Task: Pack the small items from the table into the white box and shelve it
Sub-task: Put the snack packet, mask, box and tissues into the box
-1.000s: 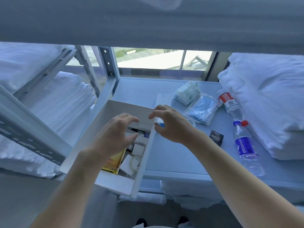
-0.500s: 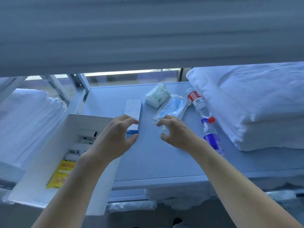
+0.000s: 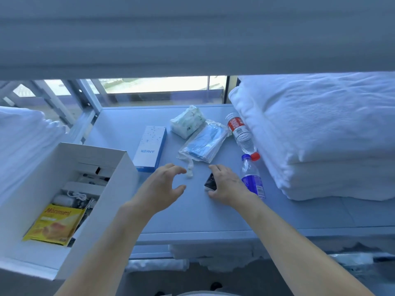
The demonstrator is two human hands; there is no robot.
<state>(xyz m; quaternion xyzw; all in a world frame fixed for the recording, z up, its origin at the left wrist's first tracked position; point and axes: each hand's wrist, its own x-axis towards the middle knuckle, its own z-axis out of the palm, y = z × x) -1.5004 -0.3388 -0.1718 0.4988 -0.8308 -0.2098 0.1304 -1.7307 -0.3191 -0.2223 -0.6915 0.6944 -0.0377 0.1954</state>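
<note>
On the desk (image 3: pixel 213 214), right hand (image 3: pixel 226 186) fingers curl around a small dark packet (image 3: pixel 210 182); left hand (image 3: pixel 162 189) fingers spread, empty. Packet may slip, or the knuckles nudge the blue-labelled bottle (image 3: pixel 252 178) just right.

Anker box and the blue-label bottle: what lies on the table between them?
In the head view, between the Anker box and the blue-label bottle lie the bagged blue masks, a white tie and a small dark packet under the right hand.

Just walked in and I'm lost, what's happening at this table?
A person is packing small items into a white box at the table's left edge. Their right hand closes on a small dark packet; the left hand hovers open. An Anker box, tissues, bagged masks and two bottles remain.
</note>
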